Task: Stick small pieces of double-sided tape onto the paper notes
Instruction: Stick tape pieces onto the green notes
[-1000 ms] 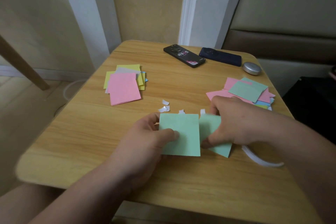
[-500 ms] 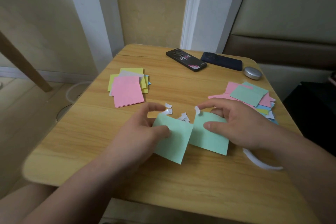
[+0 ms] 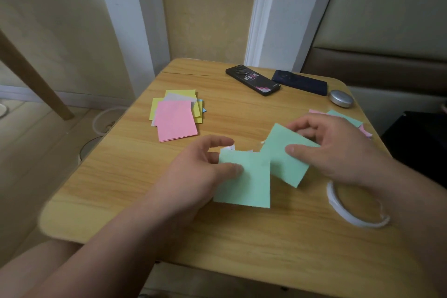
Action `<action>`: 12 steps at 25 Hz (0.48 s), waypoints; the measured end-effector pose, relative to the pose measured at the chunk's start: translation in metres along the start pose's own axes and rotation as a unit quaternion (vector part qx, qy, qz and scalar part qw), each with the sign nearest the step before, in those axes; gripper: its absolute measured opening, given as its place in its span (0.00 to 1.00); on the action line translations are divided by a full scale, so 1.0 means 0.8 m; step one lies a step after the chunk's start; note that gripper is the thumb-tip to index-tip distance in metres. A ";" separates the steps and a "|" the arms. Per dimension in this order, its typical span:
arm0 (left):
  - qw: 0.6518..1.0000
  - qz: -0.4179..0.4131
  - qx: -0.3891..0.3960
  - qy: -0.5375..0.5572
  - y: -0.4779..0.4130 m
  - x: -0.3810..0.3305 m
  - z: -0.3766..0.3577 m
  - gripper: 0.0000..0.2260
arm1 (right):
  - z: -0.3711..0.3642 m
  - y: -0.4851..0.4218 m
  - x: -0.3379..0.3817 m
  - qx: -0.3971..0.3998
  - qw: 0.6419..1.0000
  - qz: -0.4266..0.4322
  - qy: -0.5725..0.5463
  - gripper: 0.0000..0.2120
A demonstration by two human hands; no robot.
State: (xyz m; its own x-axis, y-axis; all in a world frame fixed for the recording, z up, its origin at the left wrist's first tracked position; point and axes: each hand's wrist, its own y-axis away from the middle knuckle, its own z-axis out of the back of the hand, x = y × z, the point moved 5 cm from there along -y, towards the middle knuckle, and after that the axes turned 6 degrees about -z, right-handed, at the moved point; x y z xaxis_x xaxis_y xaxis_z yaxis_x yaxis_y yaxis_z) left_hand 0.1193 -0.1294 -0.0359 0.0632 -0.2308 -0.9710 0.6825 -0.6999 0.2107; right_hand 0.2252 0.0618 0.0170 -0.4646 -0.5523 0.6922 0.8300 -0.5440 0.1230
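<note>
Left fingers pinching one green note, right fingers another, seemingly two phones

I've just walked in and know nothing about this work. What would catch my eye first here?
First, the two hands at the middle of the table: the left hand pinches the nearer green note and the right hand pinches the tilted green note beside it. Next come the bright stack of notes, pink on top, at the far left, and the white tape roll at the near right.
</note>
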 end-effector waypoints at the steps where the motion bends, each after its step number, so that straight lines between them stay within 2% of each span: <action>1: 1.000 0.012 -0.003 0.020 0.002 0.002 -0.003 0.17 | 0.012 0.004 -0.003 -0.033 0.999 -0.006 0.003 0.12; 2: 0.999 0.019 -0.004 0.032 0.003 0.004 -0.007 0.15 | 0.024 0.009 -0.008 -0.060 0.998 -0.016 -0.018 0.09; 4: 0.998 0.024 -0.004 0.053 0.007 0.006 -0.015 0.13 | 0.042 0.027 -0.018 -0.065 0.979 -0.046 -0.186 0.05; 6: 0.997 0.019 -0.001 0.070 0.012 0.006 -0.023 0.12 | 0.043 0.046 -0.019 0.003 0.926 -0.061 -0.373 0.10; 7: 0.997 0.012 0.000 0.073 0.015 0.005 -0.026 0.12 | 0.039 0.058 -0.015 0.033 0.907 -0.063 -0.414 0.12; 9: 0.998 -0.009 0.001 0.066 0.020 -0.001 -0.030 0.12 | 0.018 0.077 -0.007 0.116 0.902 -0.080 -0.409 0.13; 11: 0.998 -0.025 0.003 0.053 0.024 -0.004 -0.034 0.12 | -0.009 0.093 -0.003 0.206 0.913 -0.108 -0.336 0.15; 12: 0.999 -0.031 0.007 0.044 0.026 -0.005 -0.038 0.13 | -0.017 0.096 -0.007 0.222 0.920 -0.118 -0.300 0.12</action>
State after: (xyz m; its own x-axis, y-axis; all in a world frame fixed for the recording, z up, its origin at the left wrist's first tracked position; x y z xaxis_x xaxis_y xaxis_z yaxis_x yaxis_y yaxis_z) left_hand 0.1556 -0.1228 -0.0313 0.0843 -0.1267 -0.9884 0.6773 -0.7202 0.1501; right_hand 0.2875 0.0148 0.0128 -0.5048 0.0698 0.8604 0.8339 -0.2183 0.5069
